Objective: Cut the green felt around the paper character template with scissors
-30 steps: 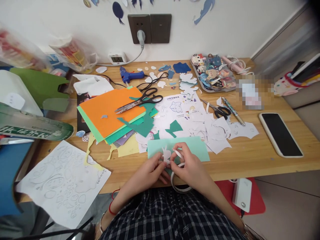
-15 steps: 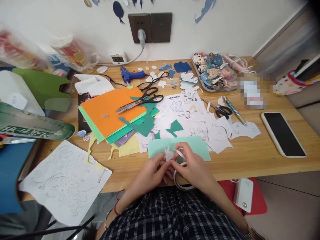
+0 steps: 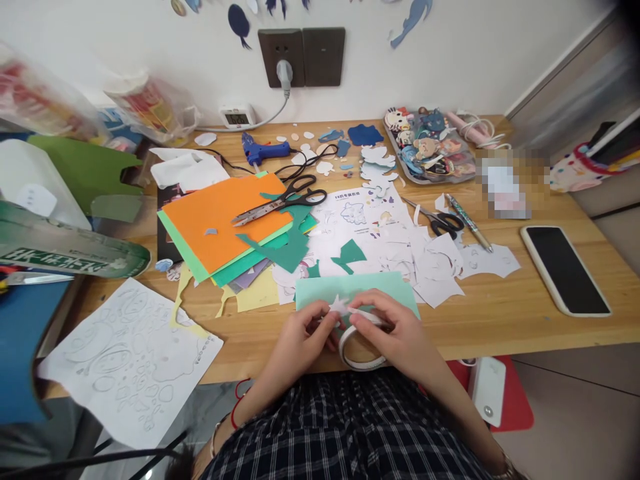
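At the desk's near edge, my left hand [image 3: 304, 335] pinches a small white paper cut-out [image 3: 339, 306]. My right hand [image 3: 396, 331] holds a white roll of tape [image 3: 358, 348] and pulls a strip of it toward the cut-out. Both hands hover over a light green sheet [image 3: 380, 288] lying flat on the wooden desk [image 3: 500, 313]. The lower part of the cut-out is hidden by my fingers.
Orange and green paper stack [image 3: 220, 217] with black scissors [image 3: 285, 201] lies left of centre. White paper scraps [image 3: 430, 260], small scissors [image 3: 437, 220], a pen [image 3: 467, 221], a phone [image 3: 565, 268], a blue glue gun [image 3: 260, 151], a sticker tray [image 3: 430, 145] and a drawn sheet [image 3: 130, 360].
The tape roll has come up from under my right hand and now shows whole. The white cut-out has tipped lower toward the green sheet.
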A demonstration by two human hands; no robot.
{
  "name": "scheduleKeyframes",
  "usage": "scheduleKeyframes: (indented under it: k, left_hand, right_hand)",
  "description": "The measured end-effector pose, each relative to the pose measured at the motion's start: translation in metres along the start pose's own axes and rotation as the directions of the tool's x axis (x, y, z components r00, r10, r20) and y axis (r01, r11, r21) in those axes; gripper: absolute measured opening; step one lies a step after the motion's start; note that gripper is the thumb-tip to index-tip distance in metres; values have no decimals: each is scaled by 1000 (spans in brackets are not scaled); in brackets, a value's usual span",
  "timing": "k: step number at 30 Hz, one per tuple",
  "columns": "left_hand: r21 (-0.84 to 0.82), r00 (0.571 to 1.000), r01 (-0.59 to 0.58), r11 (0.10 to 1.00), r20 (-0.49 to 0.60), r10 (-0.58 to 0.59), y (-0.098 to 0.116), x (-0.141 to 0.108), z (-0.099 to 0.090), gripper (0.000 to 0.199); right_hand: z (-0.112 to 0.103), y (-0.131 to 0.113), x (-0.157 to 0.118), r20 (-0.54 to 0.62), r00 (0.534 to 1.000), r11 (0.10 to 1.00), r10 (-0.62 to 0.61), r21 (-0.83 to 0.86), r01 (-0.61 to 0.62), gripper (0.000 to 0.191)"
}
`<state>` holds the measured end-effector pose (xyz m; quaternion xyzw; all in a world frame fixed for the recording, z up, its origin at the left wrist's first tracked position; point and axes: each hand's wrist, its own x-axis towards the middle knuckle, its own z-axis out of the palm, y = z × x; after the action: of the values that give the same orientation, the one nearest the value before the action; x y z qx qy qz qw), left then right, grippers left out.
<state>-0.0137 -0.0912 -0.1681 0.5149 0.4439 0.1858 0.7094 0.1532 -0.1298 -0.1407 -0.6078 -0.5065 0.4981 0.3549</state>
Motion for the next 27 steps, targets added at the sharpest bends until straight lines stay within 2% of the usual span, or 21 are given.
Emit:
scheduleKeyframes:
  k: [3,9,12,16,21,27]
  left_hand:
    - [1,1000,19,1000,13,-19,1,1,-1,26]
    - [131,994,51,990,85,-63,8,2,-7,27]
    - [214,989,31,976,132,-60,12,4,-9,26]
    - [296,983,-10,955,181,-46,13,5,-9,27]
    - [368,978,-29,929,203,-49,15,4,-10,26]
    - [419,971,-55,906,233,-49,21,6,-11,26]
  right_hand:
    - [-7,-2,0,-37,999,1000,-24,17,25,13]
    - [-17,-3,-4,205,977,992,51,-122,-27,17]
    - [-20,-3,-3,268,960,981,77,-190,-26,15]
    - [-23,-3,-2,299,949,976,101,-216,-35,11]
    - [-23,-3,-1,364,921,971,137,-233,-52,20]
    - [-21,-6,3,329,935,964,135,-261,-47,18]
